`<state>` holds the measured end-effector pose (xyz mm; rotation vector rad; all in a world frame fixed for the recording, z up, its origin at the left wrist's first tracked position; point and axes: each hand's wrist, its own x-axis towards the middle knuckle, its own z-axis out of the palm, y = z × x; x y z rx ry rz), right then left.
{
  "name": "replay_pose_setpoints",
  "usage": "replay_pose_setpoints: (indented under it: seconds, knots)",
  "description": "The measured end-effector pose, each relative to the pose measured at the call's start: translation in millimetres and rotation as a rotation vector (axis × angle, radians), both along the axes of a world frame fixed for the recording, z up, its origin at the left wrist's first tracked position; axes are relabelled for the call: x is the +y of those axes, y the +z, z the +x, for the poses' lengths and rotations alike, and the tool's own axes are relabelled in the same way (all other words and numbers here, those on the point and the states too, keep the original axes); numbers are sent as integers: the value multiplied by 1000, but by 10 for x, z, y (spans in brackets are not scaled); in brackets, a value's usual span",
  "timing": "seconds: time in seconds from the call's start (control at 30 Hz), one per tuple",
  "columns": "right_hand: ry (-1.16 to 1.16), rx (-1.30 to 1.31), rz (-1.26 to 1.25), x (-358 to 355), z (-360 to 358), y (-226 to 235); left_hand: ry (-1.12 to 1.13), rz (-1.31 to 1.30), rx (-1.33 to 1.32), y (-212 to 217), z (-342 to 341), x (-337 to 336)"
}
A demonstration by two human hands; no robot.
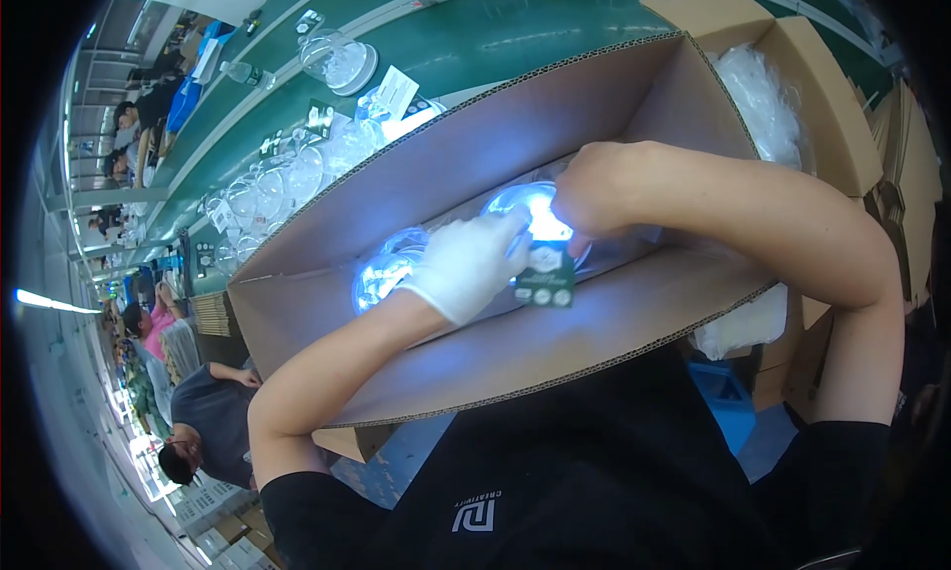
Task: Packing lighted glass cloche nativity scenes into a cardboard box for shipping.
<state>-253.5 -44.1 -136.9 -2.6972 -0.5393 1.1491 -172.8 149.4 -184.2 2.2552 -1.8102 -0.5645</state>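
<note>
Both hands are inside a long open cardboard box point(515, 357). A clear round lamp point(538, 206), glowing bright blue-white, lies between them with a dark green tag point(545, 275) hanging from it. My left hand point(466, 263), in a white glove, closes on the lamp's near left side by the tag. Bare, my right hand point(599, 189) has its fingers curled round the lamp's right side; its fingertips are partly hidden by glare. To the left of the glove, a second lit clear lamp point(381, 278) rests in the box, partly covered by my left wrist.
Beyond the box, several clear lamps with tags point(287, 184) crowd a green conveyor belt point(535, 25). At the right, another open carton point(827, 104) holds clear plastic bags point(761, 100). A blue bin point(720, 402) stands below. At the left a person point(210, 412) in a grey shirt works nearby.
</note>
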Motion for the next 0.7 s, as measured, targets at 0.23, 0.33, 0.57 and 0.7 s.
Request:
replay_pose_setpoints:
  seconds: [0.23, 0.33, 0.57, 0.7]
  knots:
    - [-34, -63, -121, -140, -38, -207, 67, 70, 97, 358, 199, 617]
    - [104, 56, -252, -65, 40, -390, 83, 103, 108, 318, 209, 729]
    - [169, 219, -255, 574, 825, -1062, 56, 107, 94, 164, 252, 920]
    - [-30, 208, -228, 556, 730, -2123, 61, 136, 81, 157, 235, 878]
